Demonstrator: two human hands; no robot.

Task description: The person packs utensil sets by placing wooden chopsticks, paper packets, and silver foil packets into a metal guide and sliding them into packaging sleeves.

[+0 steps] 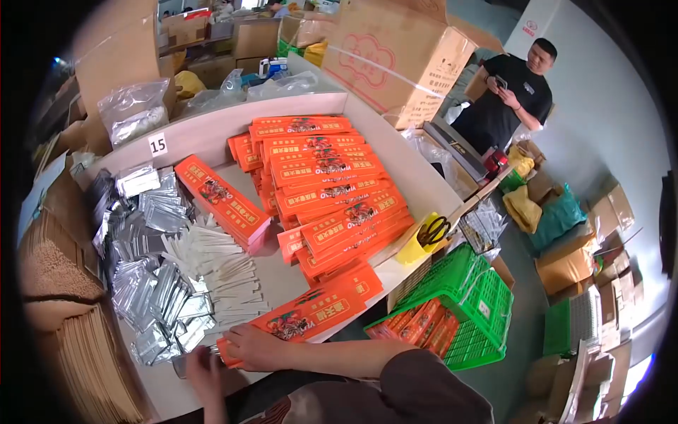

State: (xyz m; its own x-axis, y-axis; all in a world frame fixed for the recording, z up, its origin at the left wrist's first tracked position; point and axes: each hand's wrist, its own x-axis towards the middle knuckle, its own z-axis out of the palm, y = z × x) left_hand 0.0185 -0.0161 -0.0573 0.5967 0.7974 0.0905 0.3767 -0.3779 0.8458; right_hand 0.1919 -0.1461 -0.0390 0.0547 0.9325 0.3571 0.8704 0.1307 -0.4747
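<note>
My right hand (256, 347) lies across the lower end of a flat orange-red printed paper sleeve (325, 302), gripping it at the table's near edge. Just left of it, my left hand (205, 378) is smeared by motion beside the sleeve's end. A silvery piece (212, 349) shows near its fingertips; whether the hand holds it is unclear. Ahead lie white paper-wrapped strips (229, 265) and a heap of silver foil packets (162, 297). Behind them rests a separate stack of red sleeves (224, 200), with a large fanned pile of red sleeves (335, 184) to its right.
A low board (212, 127) labelled 15 borders the table. A yellow holder (411, 251) with black-handled scissors (433, 230) is fixed at the right edge. Below stands a green crate (477, 304) containing red sleeves. A person (512, 99) with a phone stands beyond a large carton (395, 60).
</note>
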